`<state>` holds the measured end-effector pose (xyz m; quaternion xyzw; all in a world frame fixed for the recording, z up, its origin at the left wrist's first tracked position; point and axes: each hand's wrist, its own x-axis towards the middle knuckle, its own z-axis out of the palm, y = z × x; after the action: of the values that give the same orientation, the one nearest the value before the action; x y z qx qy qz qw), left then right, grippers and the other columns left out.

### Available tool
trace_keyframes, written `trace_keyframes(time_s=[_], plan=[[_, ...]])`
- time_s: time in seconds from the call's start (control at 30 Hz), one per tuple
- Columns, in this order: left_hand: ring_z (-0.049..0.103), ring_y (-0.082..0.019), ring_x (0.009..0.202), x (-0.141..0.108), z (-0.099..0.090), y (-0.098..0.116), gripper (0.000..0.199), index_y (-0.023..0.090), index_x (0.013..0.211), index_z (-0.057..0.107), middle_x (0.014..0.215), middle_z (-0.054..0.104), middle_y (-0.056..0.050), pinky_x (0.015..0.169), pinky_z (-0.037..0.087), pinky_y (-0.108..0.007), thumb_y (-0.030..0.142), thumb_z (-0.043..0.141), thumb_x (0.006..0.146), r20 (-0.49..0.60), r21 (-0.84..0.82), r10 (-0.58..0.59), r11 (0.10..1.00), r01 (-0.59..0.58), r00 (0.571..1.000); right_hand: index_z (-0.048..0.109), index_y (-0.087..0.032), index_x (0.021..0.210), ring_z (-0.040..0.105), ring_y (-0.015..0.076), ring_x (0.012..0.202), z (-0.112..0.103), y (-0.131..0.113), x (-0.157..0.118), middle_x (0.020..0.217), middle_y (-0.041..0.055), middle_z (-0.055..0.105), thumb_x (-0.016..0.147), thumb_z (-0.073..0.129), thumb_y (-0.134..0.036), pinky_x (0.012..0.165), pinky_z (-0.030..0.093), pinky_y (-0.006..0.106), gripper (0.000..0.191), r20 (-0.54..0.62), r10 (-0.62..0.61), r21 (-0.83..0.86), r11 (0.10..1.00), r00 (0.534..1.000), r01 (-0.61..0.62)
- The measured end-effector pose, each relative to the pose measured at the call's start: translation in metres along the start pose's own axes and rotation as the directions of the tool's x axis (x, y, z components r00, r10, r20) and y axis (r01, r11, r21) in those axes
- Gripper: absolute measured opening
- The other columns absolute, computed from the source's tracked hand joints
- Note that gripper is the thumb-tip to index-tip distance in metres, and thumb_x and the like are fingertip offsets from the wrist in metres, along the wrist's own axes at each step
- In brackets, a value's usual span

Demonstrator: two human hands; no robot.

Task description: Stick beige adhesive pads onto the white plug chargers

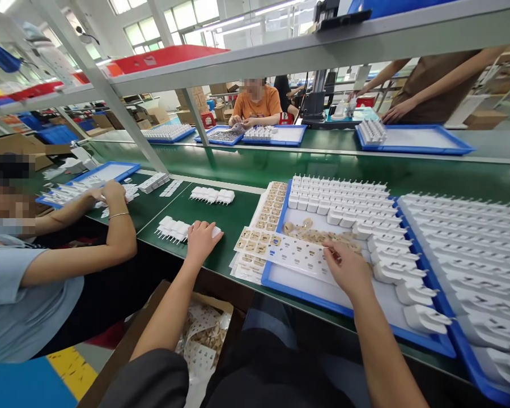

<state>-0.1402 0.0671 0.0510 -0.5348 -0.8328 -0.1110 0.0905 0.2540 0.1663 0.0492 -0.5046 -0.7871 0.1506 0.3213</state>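
Note:
My left hand (pixel 202 241) rests over the right end of a row of white plug housings (pixel 174 228) with metal pins, its fingers curled around the end one. A second row of white plug housings (pixel 212 195) lies farther back on the green table. My right hand (pixel 346 266) pinches the right end of a sticker sheet (pixel 300 253). Tan backed labels remain on the sheet's left part, while its right part shows bare cut-outs. More label sheets (pixel 270 207) are stacked underneath on the left. Loose tan peeled pieces (pixel 318 232) lie in the blue tray (pixel 276 275) beyond my right hand.
White housings (pixel 340 195) line the tray's back and right side; another full tray (pixel 471 255) adjoins it. A co-worker (pixel 25 283) handles parts at my left. An open carton (pixel 208 334) of scraps stands below the table edge. A metal shelf (pixel 255 62) crosses above.

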Motion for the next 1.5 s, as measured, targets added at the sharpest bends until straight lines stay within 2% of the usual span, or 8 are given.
trace_keyframes(time_s=[0.23, 0.43, 0.7, 0.83, 0.97, 1.07, 1.17, 1.5], plan=[[0.058, -0.041, 0.11, 0.069, -0.015, -0.003, 0.042, 0.013, 0.102, 0.069, 0.1, 0.072, -0.021, 0.09, 0.045, -0.051, 0.051, 0.061, 0.084, -0.061, -0.139, -0.077, 0.988, 0.068, 0.995, 0.072, -0.023, 0.098, 0.067, 0.0236, 0.067, 0.003, 0.004, 0.0, 0.081, 0.0057, 0.074, 0.089, 0.046, -0.036, 0.064, 0.051, 0.037, 0.03, 0.021, -0.004, -0.02, 1.0, 1.0, 0.005], [0.065, -0.022, 0.097, 0.1, -0.036, -0.017, 0.048, 0.014, 0.085, 0.052, 0.088, 0.073, -0.012, 0.092, 0.048, -0.037, 0.061, 0.056, 0.091, -0.201, -0.361, 0.038, 0.926, -0.11, 0.979, 0.069, -0.021, 0.096, 0.068, 0.0258, 0.082, 0.002, -0.001, 0.0, 0.089, 0.008, 0.073, 0.092, 0.046, -0.03, 0.076, 0.054, 0.041, 0.025, 0.038, -0.126, 0.029, 0.992, 0.991, 0.125], [0.064, -0.029, 0.111, 0.041, -0.004, 0.034, 0.049, 0.017, 0.119, 0.064, 0.117, 0.071, -0.013, 0.1, 0.05, -0.044, 0.055, 0.058, 0.089, -0.014, -0.431, 0.223, 0.878, -0.207, 0.975, 0.068, -0.021, 0.108, 0.064, 0.0288, 0.109, 0.008, -0.011, -0.005, 0.113, 0.0093, 0.073, 0.092, 0.056, -0.022, 0.095, 0.051, 0.049, 0.02, 0.195, -0.471, 0.156, 0.881, 0.861, 0.447], [0.051, -0.03, 0.133, 0.013, 0.017, 0.085, 0.053, 0.019, 0.13, 0.061, 0.14, 0.06, -0.012, 0.114, 0.041, -0.046, 0.052, 0.058, 0.089, 0.112, -0.5, 0.457, 0.793, -0.348, 0.882, 0.069, -0.017, 0.107, 0.063, 0.0299, 0.11, 0.012, -0.011, -0.006, 0.108, 0.0119, 0.074, 0.093, 0.055, -0.021, 0.092, 0.051, 0.047, 0.02, 0.245, -0.451, 0.114, 0.892, 0.858, 0.437], [0.039, -0.037, 0.142, 0.014, 0.024, 0.101, 0.047, 0.02, 0.119, 0.069, 0.145, 0.053, -0.015, 0.116, 0.034, -0.055, 0.052, 0.063, 0.086, 0.14, -0.508, 0.466, 0.791, -0.34, 0.874, 0.071, -0.017, 0.101, 0.067, 0.0269, 0.097, 0.013, -0.011, -0.006, 0.097, 0.0097, 0.075, 0.094, 0.055, -0.018, 0.085, 0.05, 0.041, 0.017, 0.239, -0.423, 0.081, 0.906, 0.874, 0.416], [0.034, -0.039, 0.143, 0.017, 0.017, 0.099, 0.036, 0.021, 0.098, 0.072, 0.141, 0.055, -0.013, 0.117, 0.031, -0.056, 0.05, 0.073, 0.077, 0.16, -0.57, 0.447, 0.77, -0.287, 0.88, 0.071, -0.018, 0.096, 0.068, 0.0263, 0.093, 0.014, -0.014, -0.006, 0.094, 0.0089, 0.076, 0.093, 0.056, -0.017, 0.083, 0.049, 0.04, 0.015, 0.217, -0.423, 0.073, 0.906, 0.88, 0.418], [0.057, -0.032, 0.12, 0.014, 0.002, 0.099, 0.033, 0.021, 0.087, 0.066, 0.115, 0.068, -0.009, 0.104, 0.046, -0.049, 0.05, 0.076, 0.074, 0.219, -0.653, 0.451, 0.726, -0.213, 0.866, 0.07, -0.019, 0.098, 0.067, 0.0261, 0.094, 0.015, -0.025, -0.005, 0.097, 0.0095, 0.075, 0.095, 0.055, -0.018, 0.085, 0.048, 0.041, 0.015, 0.17, -0.44, 0.079, 0.898, 0.882, 0.433], [0.053, -0.008, 0.052, 0.004, -0.042, 0.118, 0.046, 0.018, 0.087, 0.054, 0.065, 0.062, 0.004, 0.051, 0.036, -0.019, 0.044, 0.085, 0.064, 0.508, -0.86, 0.543, 0.36, 0.362, 0.668, 0.07, -0.021, 0.101, 0.067, 0.0235, 0.089, 0.032, -0.068, -0.001, 0.094, 0.0078, 0.072, 0.095, 0.061, -0.023, 0.079, 0.052, 0.038, 0.011, -0.096, -0.554, 0.189, 0.805, 0.827, 0.562]])
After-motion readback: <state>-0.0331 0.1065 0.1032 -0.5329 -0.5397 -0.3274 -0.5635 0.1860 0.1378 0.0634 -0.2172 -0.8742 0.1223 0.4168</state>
